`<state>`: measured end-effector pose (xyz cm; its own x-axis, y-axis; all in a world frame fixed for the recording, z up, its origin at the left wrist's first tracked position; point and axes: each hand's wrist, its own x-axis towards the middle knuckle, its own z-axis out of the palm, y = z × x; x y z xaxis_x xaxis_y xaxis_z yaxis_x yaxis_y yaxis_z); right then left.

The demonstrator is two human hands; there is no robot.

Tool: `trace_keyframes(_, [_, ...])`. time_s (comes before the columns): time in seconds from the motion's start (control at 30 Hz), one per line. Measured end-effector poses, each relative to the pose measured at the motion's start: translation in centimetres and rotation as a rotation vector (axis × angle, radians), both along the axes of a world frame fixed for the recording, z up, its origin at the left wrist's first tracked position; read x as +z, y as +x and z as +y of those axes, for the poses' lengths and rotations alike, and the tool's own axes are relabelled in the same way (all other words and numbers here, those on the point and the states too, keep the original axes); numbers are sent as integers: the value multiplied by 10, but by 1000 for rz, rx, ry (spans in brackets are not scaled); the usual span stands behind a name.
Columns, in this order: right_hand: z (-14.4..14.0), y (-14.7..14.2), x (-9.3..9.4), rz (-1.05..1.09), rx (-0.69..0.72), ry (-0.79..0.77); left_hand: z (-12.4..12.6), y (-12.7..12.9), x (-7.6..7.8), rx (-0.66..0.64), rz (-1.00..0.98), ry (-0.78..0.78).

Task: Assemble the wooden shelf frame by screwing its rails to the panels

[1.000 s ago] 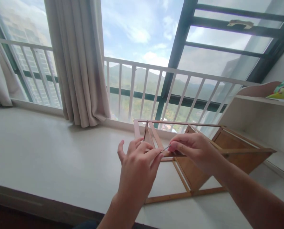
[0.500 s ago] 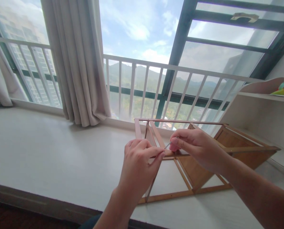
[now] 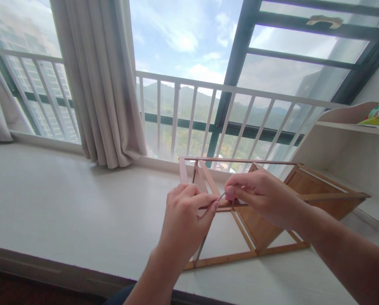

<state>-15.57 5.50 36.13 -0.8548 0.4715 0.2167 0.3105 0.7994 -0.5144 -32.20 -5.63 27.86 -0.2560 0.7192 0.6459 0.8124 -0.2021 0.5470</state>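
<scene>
A wooden shelf rack [image 3: 227,257] lies on its side, its slim rails and flat panels showing. My right hand [image 3: 264,197] is closed around a thin metal hex key [image 3: 221,196], whose short visible length points down and left. At the key's tip, my left hand [image 3: 186,216] pinches thumb and forefinger together. Whatever sits between those fingertips is too small to make out. Both hands are just over the rack's upper front rail, and the left hand covers part of its left end.
The rack rests on a wide white ledge [image 3: 81,212] with a dark front edge. Behind it runs a white railing [image 3: 176,114] before the window. A grey curtain [image 3: 103,84] hangs to the left. On the right stands a white shelf unit [image 3: 345,146] with a colourful item on it.
The hex key's tip now meets the left fingertips more closely. Both hands hold nearly the same pose; the whole view has shifted slightly.
</scene>
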Motion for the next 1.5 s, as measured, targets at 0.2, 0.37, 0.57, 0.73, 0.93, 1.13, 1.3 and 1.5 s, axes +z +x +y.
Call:
trace_keyframes(0.2, [2,-3,7,-88,15,67,1,-1,-2,-5,5,9])
trace_keyframes(0.37, [3,-9,19,-158,104,125,0,-1,-3,-6,5,21])
trace_keyframes(0.57, [22,-13,31,-114,419,68,1,-1,-2,-24,-11,50])
trace_keyframes(0.73, [37,-18,34,-112,468,112,3,1,-3,9,-6,56])
trace_keyframes(0.93, [16,-18,34,-169,310,174,1,3,-1,31,-25,36])
trace_keyframes(1.13, [-2,-16,30,-170,-107,417,2,2,1,24,-32,29])
trace_keyframes(1.3, [-5,-21,26,-210,-184,453,3,0,-2,21,-42,48])
trace_keyframes(1.5, [-8,-24,29,-162,-59,292,3,-2,-4,-14,-61,55])
